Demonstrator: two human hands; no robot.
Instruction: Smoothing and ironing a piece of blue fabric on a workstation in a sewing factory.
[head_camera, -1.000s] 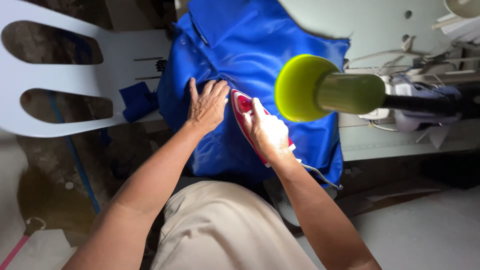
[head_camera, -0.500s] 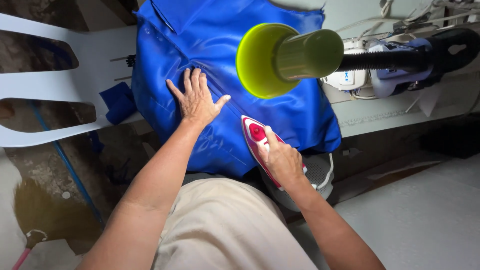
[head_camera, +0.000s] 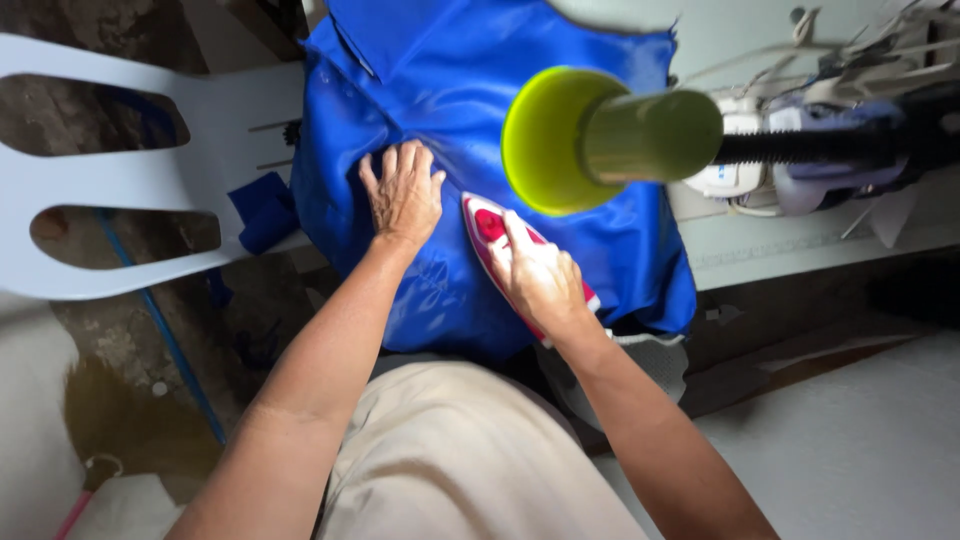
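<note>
One glossy, creased blue cloth (head_camera: 560, 60) under red-and-white iron (head_camera: 487, 222).

— What sort of place am I looking at?
— I'd say a small home tailoring workshop: blue fabric (head_camera: 480, 130) being ironed, a white plastic chair (head_camera: 130, 180), bare stained concrete floor (head_camera: 130, 420).

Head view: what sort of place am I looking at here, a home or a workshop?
Probably a small sewing or tailoring workshop, though a home workroom is possible. The right hand grips a red iron on blue fabric that the left hand flattens; a white plastic chair and a cluttered white bench stand alongside.
</note>
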